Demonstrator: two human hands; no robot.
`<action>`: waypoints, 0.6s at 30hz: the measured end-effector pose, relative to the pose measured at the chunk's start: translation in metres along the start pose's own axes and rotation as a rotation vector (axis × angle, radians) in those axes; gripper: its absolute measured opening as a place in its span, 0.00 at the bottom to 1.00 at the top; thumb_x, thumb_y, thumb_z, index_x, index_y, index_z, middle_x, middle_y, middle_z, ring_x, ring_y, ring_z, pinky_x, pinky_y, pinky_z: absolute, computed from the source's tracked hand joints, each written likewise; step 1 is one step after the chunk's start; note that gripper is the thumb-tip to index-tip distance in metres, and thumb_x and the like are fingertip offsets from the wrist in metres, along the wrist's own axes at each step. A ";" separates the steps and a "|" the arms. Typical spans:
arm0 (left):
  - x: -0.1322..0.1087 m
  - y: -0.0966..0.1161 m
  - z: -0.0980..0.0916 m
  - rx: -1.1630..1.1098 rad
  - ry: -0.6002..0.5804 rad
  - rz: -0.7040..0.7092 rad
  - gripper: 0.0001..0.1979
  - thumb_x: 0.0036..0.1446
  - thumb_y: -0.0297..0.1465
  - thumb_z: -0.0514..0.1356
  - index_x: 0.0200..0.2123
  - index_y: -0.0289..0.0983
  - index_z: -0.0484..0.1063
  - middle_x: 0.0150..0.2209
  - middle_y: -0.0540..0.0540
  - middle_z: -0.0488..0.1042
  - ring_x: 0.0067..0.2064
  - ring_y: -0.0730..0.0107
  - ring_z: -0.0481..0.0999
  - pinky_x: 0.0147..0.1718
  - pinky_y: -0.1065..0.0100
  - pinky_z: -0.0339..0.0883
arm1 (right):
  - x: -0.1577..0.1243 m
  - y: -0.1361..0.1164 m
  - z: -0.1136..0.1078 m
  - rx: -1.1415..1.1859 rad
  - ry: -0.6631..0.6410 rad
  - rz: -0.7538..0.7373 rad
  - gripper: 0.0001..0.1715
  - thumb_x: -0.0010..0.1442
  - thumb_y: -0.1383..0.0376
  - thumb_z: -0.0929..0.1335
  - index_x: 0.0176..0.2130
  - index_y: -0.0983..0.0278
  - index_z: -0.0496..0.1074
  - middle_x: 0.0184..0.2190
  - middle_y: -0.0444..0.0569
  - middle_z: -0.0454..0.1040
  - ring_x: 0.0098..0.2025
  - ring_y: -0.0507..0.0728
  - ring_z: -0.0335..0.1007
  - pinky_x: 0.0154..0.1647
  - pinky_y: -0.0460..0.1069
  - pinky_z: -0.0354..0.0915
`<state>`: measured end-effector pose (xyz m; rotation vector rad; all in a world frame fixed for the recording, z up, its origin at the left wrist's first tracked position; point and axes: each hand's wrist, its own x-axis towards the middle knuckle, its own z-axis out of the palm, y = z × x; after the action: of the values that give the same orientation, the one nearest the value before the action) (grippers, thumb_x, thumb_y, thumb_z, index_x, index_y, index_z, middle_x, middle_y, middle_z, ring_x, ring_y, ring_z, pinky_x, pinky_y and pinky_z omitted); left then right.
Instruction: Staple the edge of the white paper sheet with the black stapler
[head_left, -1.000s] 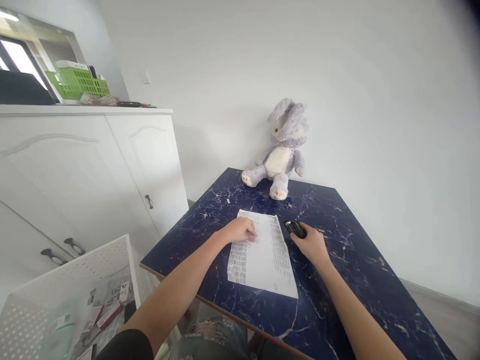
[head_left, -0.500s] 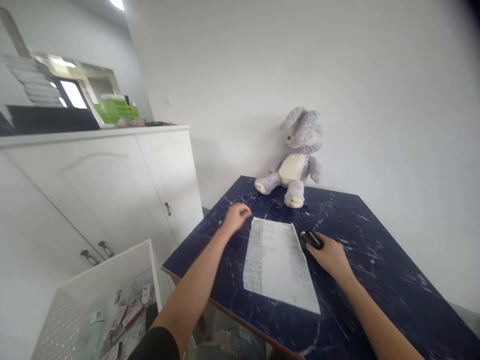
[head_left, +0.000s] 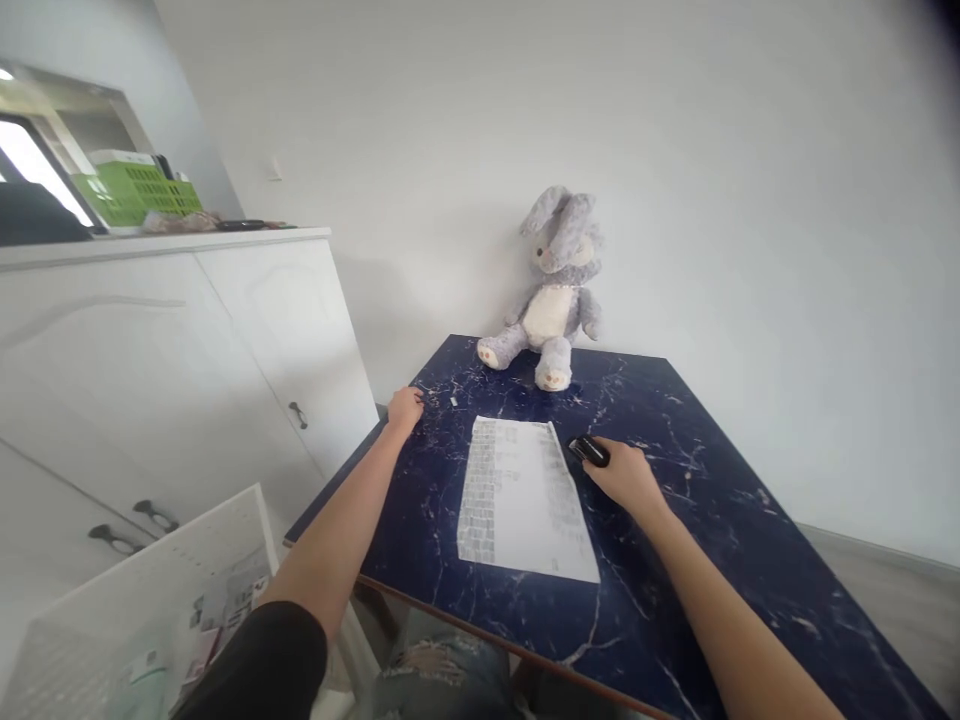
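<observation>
So the sheet of paper [head_left: 525, 500] is lying flat-ish on the dark blue marbled surface [head_left: 697, 540], and I'll use it as the landmark for everything. It's got greyish blocks of print down both sides, a mostly blank middle and a slightly kinked right edge. Neither hand is on it.

Right hand [head_left: 626, 478] is just off the sheet's right edge, toward the far end, fingers closed around a small black gadget [head_left: 589, 450]. Kinda looks like a stapler, but it's too small to swear to. Its front end pokes out toward the sheet without touching it.

Left hand [head_left: 406, 407] is way out left of the sheet, about level with its far end. Fingers are curled, and honestly I can't tell if they're pinching anything. There's a tiny white scrap [head_left: 454, 402] just past the sheet's far left corner, on that hand's side.

Straight beyond the sheet sits a floppy-eared grey plush rabbit [head_left: 550, 315], one ear flopped over its face. Well off to the left of the sheet there's a white cabinet [head_left: 262, 330] with a green basket [head_left: 139, 195] on top, plus a white bin [head_left: 199, 550] of packets, lower and nearer than the sheet.
</observation>
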<state>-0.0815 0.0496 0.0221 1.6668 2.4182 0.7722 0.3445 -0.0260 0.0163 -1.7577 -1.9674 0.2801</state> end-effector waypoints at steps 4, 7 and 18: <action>-0.030 0.047 0.019 -0.005 0.049 0.258 0.15 0.61 0.27 0.58 0.50 0.37 0.78 0.52 0.36 0.76 0.57 0.52 0.72 0.60 0.54 0.62 | 0.001 0.002 -0.007 -0.087 -0.059 0.022 0.11 0.55 0.67 0.68 0.39 0.62 0.79 0.32 0.53 0.80 0.35 0.60 0.75 0.32 0.48 0.59; -0.078 0.097 0.046 -0.107 -0.212 0.683 0.19 0.65 0.33 0.56 0.57 0.39 0.73 0.59 0.40 0.72 0.61 0.56 0.69 0.64 0.56 0.57 | 0.003 0.004 -0.012 -0.136 -0.088 0.003 0.10 0.55 0.66 0.69 0.38 0.64 0.79 0.35 0.54 0.80 0.36 0.60 0.75 0.33 0.47 0.59; -0.139 0.118 0.080 -0.151 -0.430 0.860 0.24 0.69 0.39 0.50 0.67 0.49 0.60 0.72 0.43 0.53 0.73 0.50 0.46 0.68 0.39 0.34 | 0.001 0.007 -0.018 -0.153 -0.106 -0.155 0.17 0.56 0.67 0.71 0.47 0.62 0.74 0.38 0.53 0.80 0.38 0.61 0.75 0.35 0.48 0.59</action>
<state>0.1019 -0.0155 -0.0195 2.4822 1.2878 0.5487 0.3590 -0.0272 0.0285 -1.7008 -2.2401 0.1767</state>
